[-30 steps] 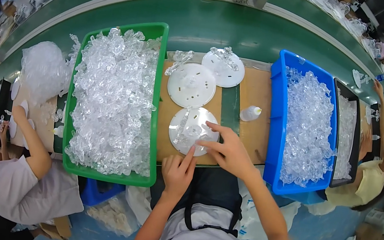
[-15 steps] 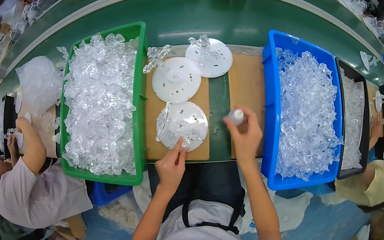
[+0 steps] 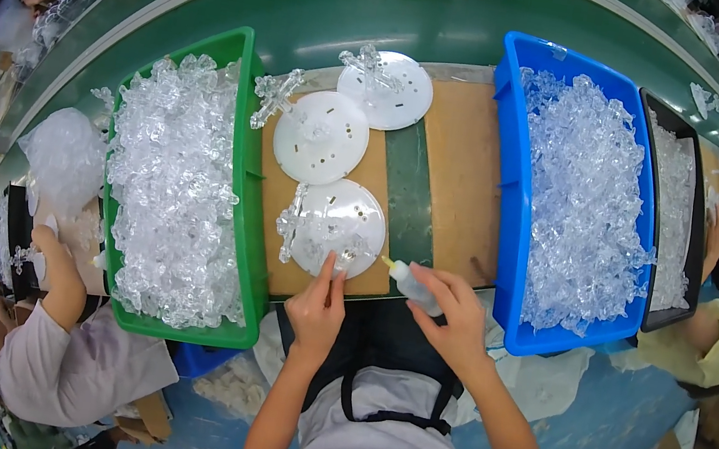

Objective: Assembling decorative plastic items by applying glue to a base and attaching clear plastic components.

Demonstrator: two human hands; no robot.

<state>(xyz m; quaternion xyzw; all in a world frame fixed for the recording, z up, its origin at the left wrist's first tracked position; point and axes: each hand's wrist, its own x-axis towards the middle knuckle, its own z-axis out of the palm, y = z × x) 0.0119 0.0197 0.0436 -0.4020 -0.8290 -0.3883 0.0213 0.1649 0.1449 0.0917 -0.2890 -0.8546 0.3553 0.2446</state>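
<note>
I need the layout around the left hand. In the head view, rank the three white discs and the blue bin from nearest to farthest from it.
From the left hand:
1. Near disc, at the fingertips.
2. Middle disc, farther up the board.
3. Far disc, by the belt, and the blue bin, on the right: too close to call.

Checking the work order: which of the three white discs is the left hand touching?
The nearest disc, lowest of the three; the left hand rests its fingertips on the disc's near edge.

Green desk (image 3: 383, 17) holds a brown board (image 3: 465, 180) in the middle with three white discs (image 3: 322, 137), a green bin (image 3: 240, 177) at 9 o'clock, a blue bin (image 3: 507, 182) and black tray (image 3: 694, 240) toward 3 o'clock.
</note>
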